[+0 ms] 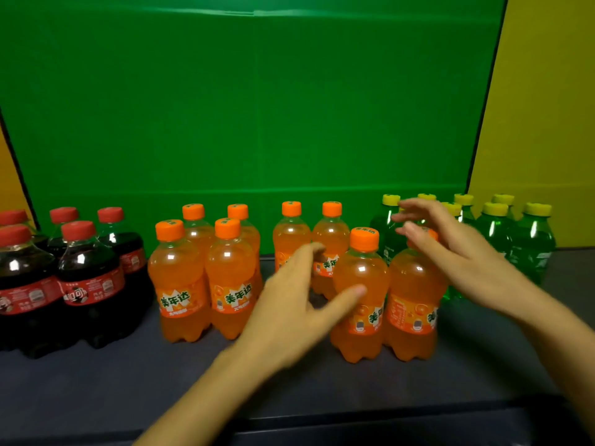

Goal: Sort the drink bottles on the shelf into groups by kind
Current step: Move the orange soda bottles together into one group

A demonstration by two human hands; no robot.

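the sorting looks almost finished. on the shelf (96,381) the cola bottles (90,278) with red caps stand together at the left end. the green bottles (531,246) with yellow caps stand together at the right end, close to the back. the orange kind is in the middle, but in two clusters with a gap between them. four orange bottles (180,284) stand tight just beside the cola. to their right stand a back pair (291,236) and two more nearer the front edge. as far as can be seen, no bottle stands inside a group of another kind, though the right hand hides part of the green group.

the left hand (289,304) reaches to the first front orange bottle (363,272). its fingers are apart and not closed, the thumb seems to touch the bottle's side, and it grips nothing. the right hand (457,255) hovers over the second front orange bottle (412,300). its fingers are spread and blurred, it holds nothing, and it covers that bottle's cap.

probably the only thing left is to bring the right orange cluster next to the left one, so that the orange kind makes one group.
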